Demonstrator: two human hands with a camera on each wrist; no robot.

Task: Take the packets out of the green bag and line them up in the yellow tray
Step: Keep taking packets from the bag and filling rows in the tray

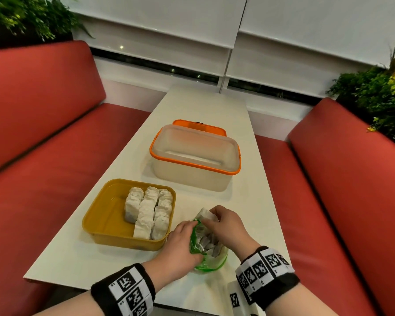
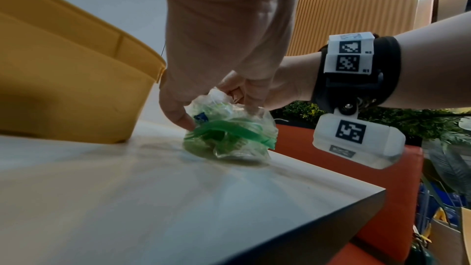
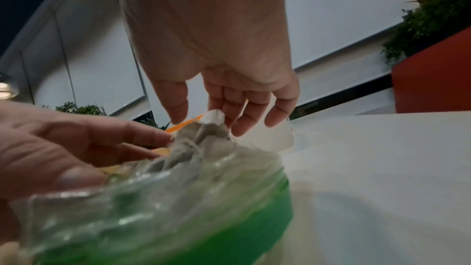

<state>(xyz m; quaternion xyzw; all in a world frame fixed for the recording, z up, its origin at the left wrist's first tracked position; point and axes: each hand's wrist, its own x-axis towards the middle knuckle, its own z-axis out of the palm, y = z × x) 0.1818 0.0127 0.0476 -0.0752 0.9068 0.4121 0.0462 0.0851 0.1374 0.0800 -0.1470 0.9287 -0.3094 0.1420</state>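
Head view, lower middle of the frame: both hands meet at the green bag (image 1: 209,252), which stands on the white surface (image 1: 249,201) just right of the yellow tray (image 1: 96,221). The left hand (image 1: 178,245) has its fingers curled round the left side of the bag, gripping the plastic near its mouth. The right hand (image 1: 226,225) is over the mouth of the bag, pinching the top of a pale packet (image 1: 203,214) that sticks up out of the opening; more grey packets show through the clear plastic below it.

Inside the tray, a group of white packets (image 1: 149,213) lies side by side in rows against the right wall, while the left half of the tray floor is bare. Toward the upper middle of the frame, beyond the tray, stands a translucent box with an orange rim (image 1: 195,156), and an orange lid (image 1: 198,126) lies behind it. Red bench seats (image 1: 43,137) run along both sides of the surface.

From the left wrist camera, the crumpled bag (image 2: 226,134) sits at centre frame near the surface's corner, with the thumb of the left hand (image 2: 178,116) pressed to its side and the tray's wall (image 2: 76,98) at the left.

From the right wrist camera, the right hand's fingertips (image 3: 239,130) close on the packet's white upper edge (image 3: 215,117) at centre frame.
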